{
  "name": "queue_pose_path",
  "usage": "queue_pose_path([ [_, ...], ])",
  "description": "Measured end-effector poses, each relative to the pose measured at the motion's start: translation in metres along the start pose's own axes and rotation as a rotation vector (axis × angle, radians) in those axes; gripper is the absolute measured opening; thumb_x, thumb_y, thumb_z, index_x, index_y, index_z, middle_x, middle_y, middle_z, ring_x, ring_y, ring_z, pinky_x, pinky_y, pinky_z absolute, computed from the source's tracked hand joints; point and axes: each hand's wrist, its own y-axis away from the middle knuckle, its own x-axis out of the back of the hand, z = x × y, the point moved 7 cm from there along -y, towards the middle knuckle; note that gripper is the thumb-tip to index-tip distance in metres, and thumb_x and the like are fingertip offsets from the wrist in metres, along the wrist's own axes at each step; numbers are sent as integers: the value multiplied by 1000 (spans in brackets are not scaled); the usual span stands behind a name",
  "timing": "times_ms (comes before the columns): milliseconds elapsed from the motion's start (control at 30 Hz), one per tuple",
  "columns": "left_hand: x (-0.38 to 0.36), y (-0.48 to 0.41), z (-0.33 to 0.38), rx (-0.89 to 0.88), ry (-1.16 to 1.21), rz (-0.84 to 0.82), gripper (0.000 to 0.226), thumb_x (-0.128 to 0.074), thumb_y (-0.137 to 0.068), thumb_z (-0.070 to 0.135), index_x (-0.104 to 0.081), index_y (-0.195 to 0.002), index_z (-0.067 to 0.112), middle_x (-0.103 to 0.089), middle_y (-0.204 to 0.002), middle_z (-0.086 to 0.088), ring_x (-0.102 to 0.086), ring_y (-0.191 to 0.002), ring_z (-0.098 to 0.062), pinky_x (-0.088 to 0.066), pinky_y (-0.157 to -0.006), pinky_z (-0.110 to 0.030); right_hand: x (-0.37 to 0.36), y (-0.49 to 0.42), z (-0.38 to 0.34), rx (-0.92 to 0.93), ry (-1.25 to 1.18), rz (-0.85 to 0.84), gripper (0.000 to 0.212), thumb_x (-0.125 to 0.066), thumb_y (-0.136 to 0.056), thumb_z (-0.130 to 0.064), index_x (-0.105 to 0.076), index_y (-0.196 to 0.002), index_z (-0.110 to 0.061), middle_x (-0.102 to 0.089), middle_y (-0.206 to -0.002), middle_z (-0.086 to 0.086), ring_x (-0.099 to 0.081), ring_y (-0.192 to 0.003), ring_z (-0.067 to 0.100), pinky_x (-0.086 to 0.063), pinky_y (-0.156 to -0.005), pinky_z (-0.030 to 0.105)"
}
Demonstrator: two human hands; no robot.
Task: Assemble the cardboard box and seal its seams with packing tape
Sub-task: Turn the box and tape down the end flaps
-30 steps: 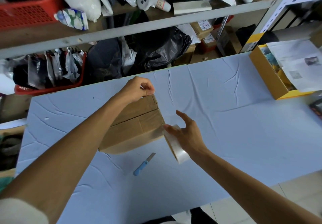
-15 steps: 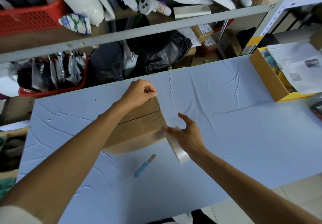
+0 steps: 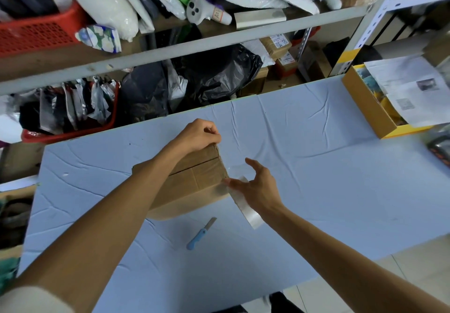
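A brown cardboard box (image 3: 194,181) stands on the pale blue table (image 3: 316,178), flaps folded closed with a seam across its top. My left hand (image 3: 198,134) is closed on the box's far upper corner, pinching what looks like a tape end. My right hand (image 3: 255,188) holds a roll of clear packing tape (image 3: 246,205) against the box's right near edge, thumb raised. A clear strip of tape runs along the box's right side between both hands.
A blue-handled utility knife (image 3: 201,233) lies on the table just in front of the box. A yellow open carton with papers (image 3: 372,108) sits at the right edge. Behind the table, metal shelving (image 3: 219,39) holds bags, a red basket (image 3: 36,32) and parcels.
The view has shifted slightly. My right hand with the tape roll has stayed at the box's right edge, thumb lifting more. My left hand keeps its grip on the far corner.
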Motion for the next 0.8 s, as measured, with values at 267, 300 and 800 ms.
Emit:
queue_pose_path([
  [267, -5, 3, 0, 188, -209, 135, 21, -67, -78, 23, -58, -97, 24, -65, -96, 1, -60, -86, -22, -44, -68, -29, -3, 0, 0, -26, 13, 2, 95, -80, -66, -54, -34, -144, -25, -55, -131, 9, -57, -115, 26, -50, -96, 42],
  [300, -3, 5, 6, 129, -216, 171, 19, -68, -81, 25, -59, -98, 23, -65, -98, 1, -60, -87, -21, -44, -69, -29, -4, -1, 0, -31, 11, 2, 94, -80, -66, -54, -35, -144, -25, -55, -131, 9, -57, -114, 26, -50, -95, 42],
  [800, -1, 76, 0, -444, -636, 92, 73, -59, -57, 68, -46, -122, 37, -42, -126, 10, -30, -127, -13, -44, -89, -33, 5, -25, -26, 88, 104, -46, 79, -74, -71, -54, -40, -135, -23, -65, -101, 0, -62, -77, 10, -41, -58, 19],
])
